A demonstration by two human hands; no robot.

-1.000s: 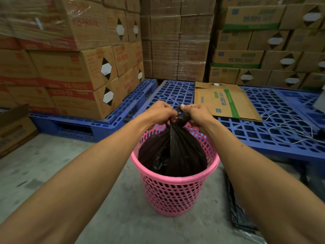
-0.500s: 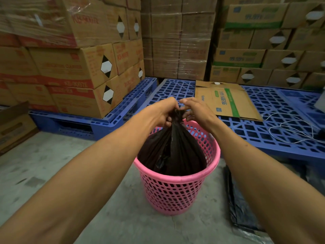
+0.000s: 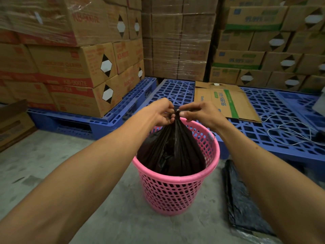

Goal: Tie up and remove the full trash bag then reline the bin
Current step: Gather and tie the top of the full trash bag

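A pink perforated bin [image 3: 175,192] stands on the concrete floor in the middle of the view. Inside it sits a full black trash bag [image 3: 173,150], its top gathered into a narrow neck above the rim. My left hand [image 3: 161,111] and my right hand [image 3: 198,113] meet at that neck and both pinch it with curled fingers, pulling the plastic taut upward. The bag's body is still inside the bin. The very top of the neck is hidden between my fingers.
Blue plastic pallets [image 3: 274,124] lie behind the bin, with a flattened cardboard box [image 3: 226,101] and a white cord [image 3: 292,131] on them. Stacked cartons [image 3: 70,64] wall the left and back. A folded black plastic bag [image 3: 242,199] lies on the floor at right.
Both hands shifted from a fist-like grip on the bag's neck to a finer fingertip pinch at its top, and the neck is drawn tighter. The bag stays in the bin.
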